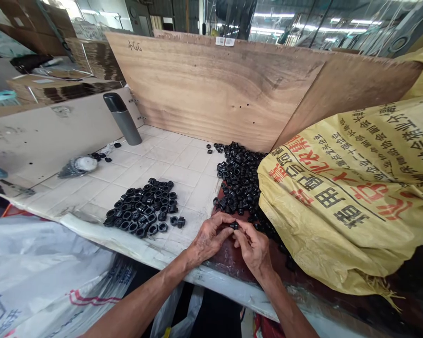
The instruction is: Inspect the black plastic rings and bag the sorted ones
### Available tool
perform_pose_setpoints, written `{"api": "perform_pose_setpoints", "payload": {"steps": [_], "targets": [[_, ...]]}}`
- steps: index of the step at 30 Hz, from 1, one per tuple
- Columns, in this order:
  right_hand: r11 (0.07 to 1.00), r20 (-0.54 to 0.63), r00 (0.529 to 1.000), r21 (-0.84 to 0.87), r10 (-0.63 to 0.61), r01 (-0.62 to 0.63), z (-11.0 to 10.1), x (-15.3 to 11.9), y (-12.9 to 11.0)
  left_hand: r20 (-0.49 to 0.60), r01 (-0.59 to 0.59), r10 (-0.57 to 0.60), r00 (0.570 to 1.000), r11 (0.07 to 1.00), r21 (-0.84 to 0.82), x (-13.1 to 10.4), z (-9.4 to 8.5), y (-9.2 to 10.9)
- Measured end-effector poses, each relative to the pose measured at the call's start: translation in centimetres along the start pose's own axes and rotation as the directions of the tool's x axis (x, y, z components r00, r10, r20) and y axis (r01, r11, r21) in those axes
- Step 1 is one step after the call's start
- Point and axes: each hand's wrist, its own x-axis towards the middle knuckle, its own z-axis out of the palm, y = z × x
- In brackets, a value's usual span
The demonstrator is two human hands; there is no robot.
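Both hands meet at the near edge of the worktop [183,164], above its dark red section [229,256]. The left hand [206,238] pinches a small black fitting [234,225] between thumb and fingers; the right hand [255,246] grips the same piece from the other side. Both grips are closed on it; its finer detail is too small to tell.

To the left of the hands, a group of black rings [141,209] lies loose on the pale tiled area. Beyond the hands, a larger heap of black fittings [238,176] extends alongside a yellow sack [345,192] printed in black and red. A grey flask [125,122] with a black cap stands near the back left corner. A clear bag [78,166] holding dark contents lies nearer the left side panel [38,136]. A wooden board [211,84] closes off the rear
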Motion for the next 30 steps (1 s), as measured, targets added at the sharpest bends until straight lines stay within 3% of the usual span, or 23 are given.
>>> {"api": "perform_pose_setpoints", "payload": {"steps": [4,13,24,27,30], "targets": [[0.993,-0.064,0.998,-0.118,0.001,-0.008,0.1,0.2,-0.1,0.013,-0.027,0.027,1.0,1.0,0.013,0.0,0.0,0.2],[0.998,-0.053,0.996,0.004,0.066,-0.065,-0.8,0.5,-1.6,-0.02,-0.002,0.002,1.0,1.0,0.015,0.1,-0.1,-0.1],[0.996,-0.038,0.998,0.079,0.052,-0.049,-0.4,0.4,-0.7,0.019,0.056,-0.056,0.998,0.998,0.023,0.2,-0.2,0.6],[0.981,-0.017,0.992,0.149,0.124,-0.121,-0.1,0.3,-0.5,0.032,-0.007,0.004,0.999,0.995,0.097,-0.1,-0.1,0.1],[0.935,0.042,0.972,0.267,0.23,-0.233,0.0,0.2,-0.9,0.092,-0.166,0.149,0.985,0.959,0.228,-0.6,0.0,-0.3]]}}
